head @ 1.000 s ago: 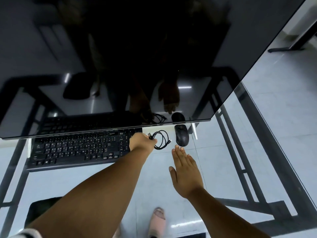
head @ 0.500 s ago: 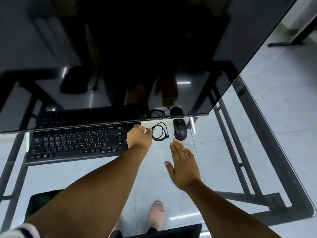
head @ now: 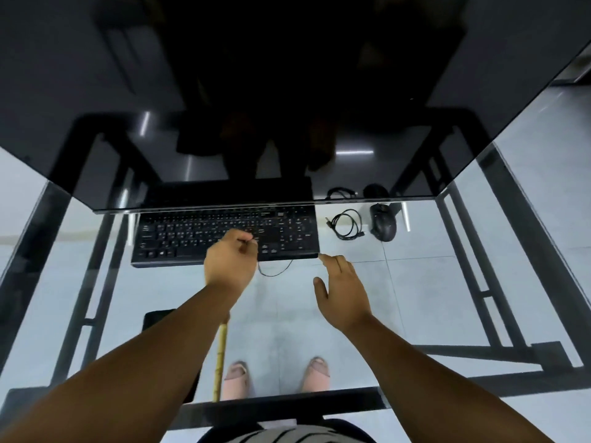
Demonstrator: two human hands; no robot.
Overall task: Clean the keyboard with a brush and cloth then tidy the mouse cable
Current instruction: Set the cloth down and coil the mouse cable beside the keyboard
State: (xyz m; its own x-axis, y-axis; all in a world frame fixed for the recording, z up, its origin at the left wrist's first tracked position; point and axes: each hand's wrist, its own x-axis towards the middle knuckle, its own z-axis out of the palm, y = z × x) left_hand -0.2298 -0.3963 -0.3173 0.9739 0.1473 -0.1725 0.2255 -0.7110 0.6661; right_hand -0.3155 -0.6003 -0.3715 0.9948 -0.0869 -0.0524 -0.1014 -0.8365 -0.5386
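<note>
A black keyboard (head: 192,235) lies on the glass desk, its back edge under the monitor. My left hand (head: 232,260) hovers over the keyboard's front middle, fingers pinched on a thin black cable (head: 276,272) that loops below the front edge. My right hand (head: 342,295) is open, palm down, with its fingertips close to the keyboard's front right corner. To the right of the keyboard lies a coiled black cable (head: 347,223), and beside that the black mouse (head: 383,222). Neither hand touches them. No brush or cloth is visible.
A large dark monitor (head: 287,91) overhangs the back of the desk. The glass desk top (head: 431,298) shows its black frame, the tiled floor and my feet in slippers below. A yellow stick (head: 220,362) stands under the desk by my left forearm.
My left hand has let go of the coiled cable beside the mouse and moved left over the keyboard, where it pinches a thin cable. The view has pulled back and shifted right.
</note>
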